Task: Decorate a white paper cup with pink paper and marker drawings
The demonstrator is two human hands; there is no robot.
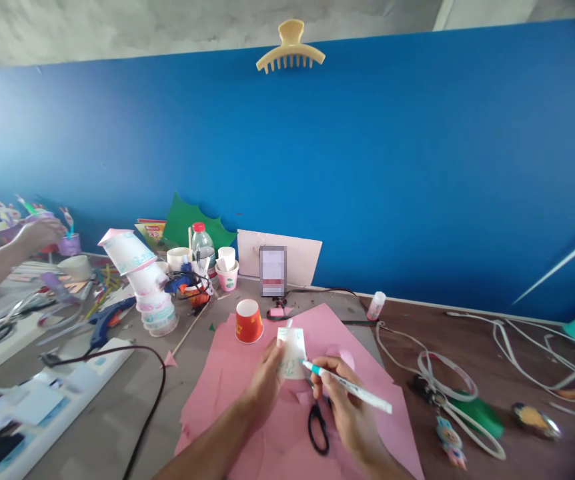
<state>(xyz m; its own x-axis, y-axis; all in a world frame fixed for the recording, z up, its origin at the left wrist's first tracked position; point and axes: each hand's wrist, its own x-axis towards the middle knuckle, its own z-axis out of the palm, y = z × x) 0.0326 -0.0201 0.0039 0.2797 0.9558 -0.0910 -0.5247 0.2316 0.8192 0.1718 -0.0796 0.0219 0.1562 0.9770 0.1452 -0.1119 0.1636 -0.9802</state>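
Note:
My left hand (266, 373) holds a small white card (293, 347) with pale green marks by its left edge. In my right hand (340, 393) is a white marker (362, 393) with a teal end, its tip at the card's right side. Both hands are above pink paper (247, 433) on the table. Black-handled scissors (318, 430) lie on the paper beside my right hand, partly hidden by it. A red paper cup (249, 321) stands upright behind my left hand.
Stacked paper cups (150, 287), a glue gun (110, 320) and a power strip (67, 400) are at left. Another person's hand (42, 233) reaches among cups at far left. A phone (273, 271) stands behind the paper. White cables (447, 380) and a keychain (450, 440) lie at right.

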